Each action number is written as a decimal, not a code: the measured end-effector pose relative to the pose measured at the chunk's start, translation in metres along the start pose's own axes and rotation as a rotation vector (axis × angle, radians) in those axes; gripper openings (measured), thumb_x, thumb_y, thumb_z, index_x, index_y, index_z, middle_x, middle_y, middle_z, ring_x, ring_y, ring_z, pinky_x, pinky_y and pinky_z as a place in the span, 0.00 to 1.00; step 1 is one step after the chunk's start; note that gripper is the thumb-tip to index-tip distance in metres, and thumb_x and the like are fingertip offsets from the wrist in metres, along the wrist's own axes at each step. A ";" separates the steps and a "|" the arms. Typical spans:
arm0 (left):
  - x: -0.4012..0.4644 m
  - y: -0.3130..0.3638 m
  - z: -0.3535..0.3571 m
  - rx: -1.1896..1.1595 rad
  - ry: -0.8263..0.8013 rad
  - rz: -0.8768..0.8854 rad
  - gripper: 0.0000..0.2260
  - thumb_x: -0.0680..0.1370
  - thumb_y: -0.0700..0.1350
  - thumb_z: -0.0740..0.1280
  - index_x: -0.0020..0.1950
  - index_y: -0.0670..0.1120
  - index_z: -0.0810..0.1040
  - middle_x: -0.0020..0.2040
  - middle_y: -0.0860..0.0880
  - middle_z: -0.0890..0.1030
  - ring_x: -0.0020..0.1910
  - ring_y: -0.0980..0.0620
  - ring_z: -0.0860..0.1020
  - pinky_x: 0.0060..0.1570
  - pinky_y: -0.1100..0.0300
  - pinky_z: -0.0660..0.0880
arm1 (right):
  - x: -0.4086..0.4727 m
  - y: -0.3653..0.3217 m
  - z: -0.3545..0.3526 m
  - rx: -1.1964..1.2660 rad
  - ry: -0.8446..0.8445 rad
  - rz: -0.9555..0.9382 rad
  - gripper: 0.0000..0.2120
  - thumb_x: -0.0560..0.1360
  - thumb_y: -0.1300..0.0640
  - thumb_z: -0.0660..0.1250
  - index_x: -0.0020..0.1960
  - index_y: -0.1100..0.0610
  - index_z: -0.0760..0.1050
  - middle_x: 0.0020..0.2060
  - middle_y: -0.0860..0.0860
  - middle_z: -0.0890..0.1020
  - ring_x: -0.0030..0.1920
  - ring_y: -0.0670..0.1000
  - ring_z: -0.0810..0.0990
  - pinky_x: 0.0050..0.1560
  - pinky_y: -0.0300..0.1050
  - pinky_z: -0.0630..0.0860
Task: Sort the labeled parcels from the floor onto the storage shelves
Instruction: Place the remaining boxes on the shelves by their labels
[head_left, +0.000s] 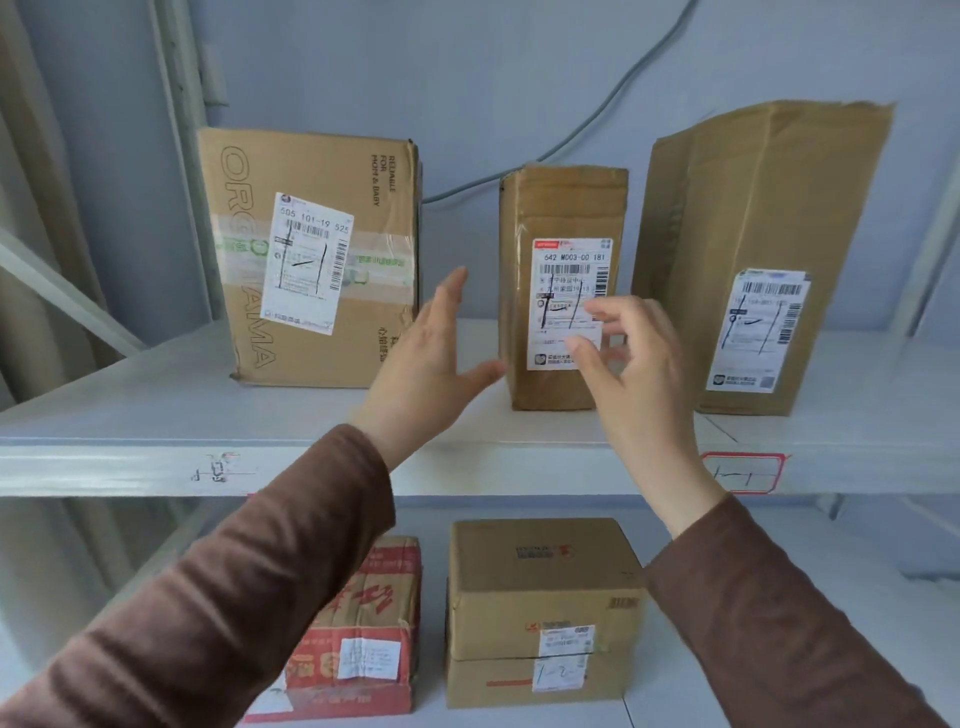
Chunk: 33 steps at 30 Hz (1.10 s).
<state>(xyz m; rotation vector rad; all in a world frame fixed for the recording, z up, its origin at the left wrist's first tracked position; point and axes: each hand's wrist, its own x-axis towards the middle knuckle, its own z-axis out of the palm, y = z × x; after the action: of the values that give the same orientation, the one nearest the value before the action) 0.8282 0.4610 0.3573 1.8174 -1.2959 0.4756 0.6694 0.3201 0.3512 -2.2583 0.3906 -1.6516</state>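
Nearest the camera, two brown sleeves (218, 613) rose from the lower corners toward the upper shelf (130, 457). Between them, on the lower shelf (685, 691), lay two parcels: a red printed box (363, 623) on the left and a plain brown box (540, 608) just beside it, each with a white label on its near face. Above, the left hand (421, 364) was held out flat, palm turned toward the middle parcel (561, 218), its fingers (449, 296) straight and together, and its thumb reached to that parcel's lower left edge, so close that contact could not be told. The right hand (639, 364) hung in front of the same parcel's label, its fingers (608, 312) loosely curled and apart, holding nothing. That narrow middle parcel stood upright on the upper shelf, between the two hands and just behind them. Three parcels stood on this shelf in all: a wide box (311, 171) printed with large letters on the left, the narrow one in the middle, and a tall brown carton (769, 192) on the right, all with labels facing forward. A red-bordered tag (743, 472) was stuck on the shelf's front edge. Behind them a grey cable (623, 85) ran across the wall.
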 end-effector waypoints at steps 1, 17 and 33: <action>0.004 0.003 0.007 -0.006 -0.040 -0.011 0.44 0.77 0.54 0.73 0.84 0.49 0.48 0.81 0.46 0.63 0.76 0.47 0.68 0.73 0.48 0.69 | 0.001 0.009 -0.003 0.005 0.008 0.009 0.17 0.79 0.54 0.72 0.66 0.53 0.75 0.61 0.45 0.76 0.62 0.51 0.76 0.60 0.56 0.79; 0.055 0.002 0.046 -0.008 -0.320 -0.210 0.34 0.80 0.45 0.71 0.80 0.47 0.55 0.70 0.46 0.77 0.62 0.44 0.79 0.65 0.46 0.75 | 0.048 0.071 0.035 0.142 -0.529 0.352 0.29 0.80 0.50 0.71 0.77 0.51 0.64 0.69 0.44 0.78 0.64 0.45 0.76 0.61 0.42 0.69; 0.065 -0.017 0.055 -0.005 -0.354 -0.285 0.35 0.80 0.47 0.71 0.82 0.48 0.55 0.75 0.46 0.73 0.71 0.44 0.73 0.71 0.46 0.70 | 0.055 0.071 0.049 0.099 -0.543 0.398 0.31 0.81 0.52 0.69 0.79 0.53 0.58 0.74 0.48 0.74 0.73 0.54 0.73 0.68 0.47 0.68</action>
<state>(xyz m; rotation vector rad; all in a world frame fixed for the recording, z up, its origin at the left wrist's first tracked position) 0.8602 0.3805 0.3640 2.1061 -1.2324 -0.0067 0.7304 0.2381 0.3567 -2.2521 0.5556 -0.8079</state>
